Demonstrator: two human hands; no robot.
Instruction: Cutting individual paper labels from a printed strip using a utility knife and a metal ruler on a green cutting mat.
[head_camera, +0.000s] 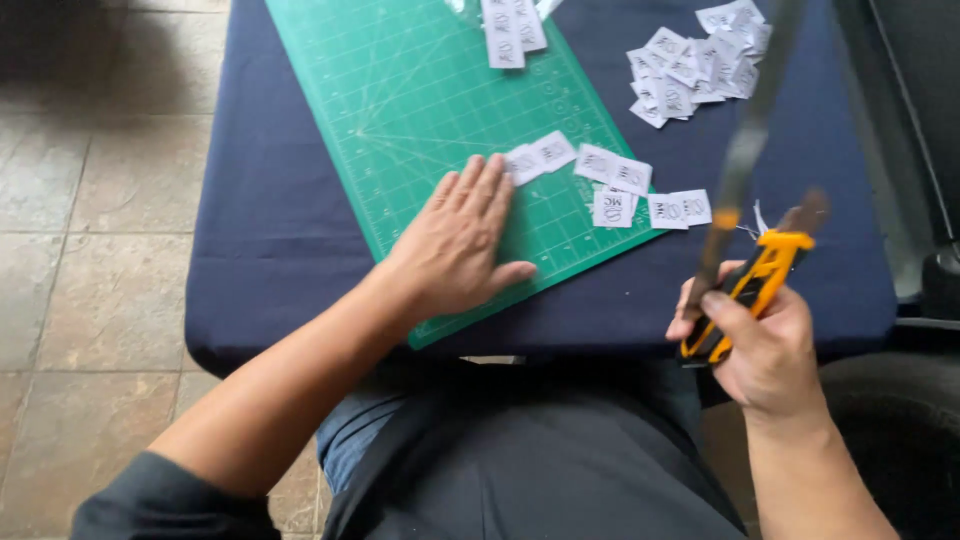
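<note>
My left hand (458, 240) lies flat, fingers together, on the near part of a green cutting mat (400, 90), its fingertips touching a small white printed paper slip (525, 163). My right hand (757, 335) is raised off the table at the right and grips an orange and black utility knife (745, 290) together with a long dark ruler-like strip (745, 160) that is blurred and points up and away. More white slips (620, 190) lie along the mat's right edge.
The mat sits on a table with a dark blue cloth (270, 220). A heap of cut white slips (695, 65) lies at the far right, a few more slips (512, 30) at the mat's top. Tiled floor (90, 200) is at the left.
</note>
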